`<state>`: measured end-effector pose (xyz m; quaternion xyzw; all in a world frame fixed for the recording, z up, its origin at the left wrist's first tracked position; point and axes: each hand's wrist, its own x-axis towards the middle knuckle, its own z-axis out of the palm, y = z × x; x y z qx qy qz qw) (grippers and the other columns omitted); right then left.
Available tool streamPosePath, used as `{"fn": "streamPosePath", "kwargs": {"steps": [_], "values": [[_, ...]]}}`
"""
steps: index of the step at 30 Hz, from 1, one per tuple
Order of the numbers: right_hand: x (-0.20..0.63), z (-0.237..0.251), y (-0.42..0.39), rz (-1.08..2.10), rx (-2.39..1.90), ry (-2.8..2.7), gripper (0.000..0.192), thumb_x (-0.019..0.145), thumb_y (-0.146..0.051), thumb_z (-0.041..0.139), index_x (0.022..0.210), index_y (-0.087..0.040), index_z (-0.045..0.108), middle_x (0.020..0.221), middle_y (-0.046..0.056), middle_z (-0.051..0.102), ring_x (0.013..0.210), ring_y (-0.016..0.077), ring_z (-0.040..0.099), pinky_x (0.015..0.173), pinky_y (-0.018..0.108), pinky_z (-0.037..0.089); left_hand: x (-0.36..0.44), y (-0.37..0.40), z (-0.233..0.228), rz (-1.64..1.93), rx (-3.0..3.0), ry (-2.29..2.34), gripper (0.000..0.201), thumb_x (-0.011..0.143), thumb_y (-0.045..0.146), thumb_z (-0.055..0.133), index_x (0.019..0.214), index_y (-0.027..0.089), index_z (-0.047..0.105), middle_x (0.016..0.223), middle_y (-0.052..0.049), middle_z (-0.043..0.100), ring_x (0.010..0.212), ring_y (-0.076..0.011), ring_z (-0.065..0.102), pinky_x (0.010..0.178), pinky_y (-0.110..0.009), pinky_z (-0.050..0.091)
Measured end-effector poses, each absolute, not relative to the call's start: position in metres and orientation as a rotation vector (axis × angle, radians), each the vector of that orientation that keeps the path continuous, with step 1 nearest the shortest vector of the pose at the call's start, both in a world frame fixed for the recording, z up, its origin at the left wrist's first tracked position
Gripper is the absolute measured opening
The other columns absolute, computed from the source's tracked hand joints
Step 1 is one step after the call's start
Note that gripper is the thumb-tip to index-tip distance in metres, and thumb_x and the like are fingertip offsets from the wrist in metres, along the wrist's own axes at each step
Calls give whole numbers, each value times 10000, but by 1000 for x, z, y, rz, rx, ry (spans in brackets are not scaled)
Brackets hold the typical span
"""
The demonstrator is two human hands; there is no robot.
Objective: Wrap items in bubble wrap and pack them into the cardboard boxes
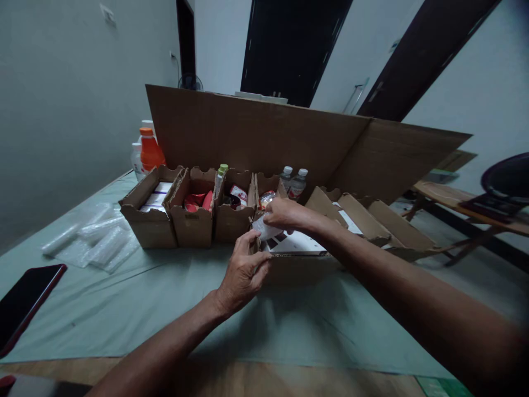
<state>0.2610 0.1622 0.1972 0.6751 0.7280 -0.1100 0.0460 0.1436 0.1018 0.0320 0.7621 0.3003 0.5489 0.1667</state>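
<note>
Right now your left hand (242,270) and right hand (283,215) are both gripping a small clear plastic bag (265,230), just above the open cardboard box (301,264).

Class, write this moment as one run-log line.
left hand: grips clear plastic bag | right hand: grips same bag | place: over open cardboard box | nearby: row of small boxes

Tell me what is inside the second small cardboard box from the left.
The second box holds red packets. A bottle with a green cap stands at its right edge. The box's front wall covers whatever lies lower down.
</note>
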Motion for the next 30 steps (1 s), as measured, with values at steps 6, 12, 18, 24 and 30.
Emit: {"fn": "streamPosePath", "kwargs": {"steps": [6,12,18,24,30], "values": [[274,180,155,-465,2084,2280,276,866,-137,456,923,-100,724,674,61,697,492,128,607,461,203,404,146,101,29,1581,2152,815,178,906,114,592,960,211,733,1392,-134,465,1330,-271,480,1086,-465,479],[268,178,141,-349,1927,2324,205,819,-117,550,869,-129,749,753,84,741,664,173,670,578,228,431,147,99,26,1606,2128,780,188,902,100,587,968,209,725,1395,-129,455,1334,-273,473,1079,-479,485],[265,181,149,-425,1821,2209,178,779,-85,578,802,-130,749,558,32,654,431,137,582,459,222,389,144,99,29,1577,2142,773,183,901,104,592,961,206,732,1375,-133,464,1326,-271,475,1079,-471,483],[270,154,158,-397,1833,2280,183,853,-171,584,930,-135,746,829,102,746,707,177,688,540,205,413,144,101,27,1593,2127,743,201,882,72,594,956,206,725,1379,-120,464,1326,-274,480,1090,-478,472],[277,158,156,-600,1746,2327,235,872,-202,574,1054,-155,717,821,54,741,606,133,657,523,194,446,144,102,28,1592,2140,764,196,890,84,597,972,206,726,1358,-123,489,1308,-271,499,1089,-466,469]]}}
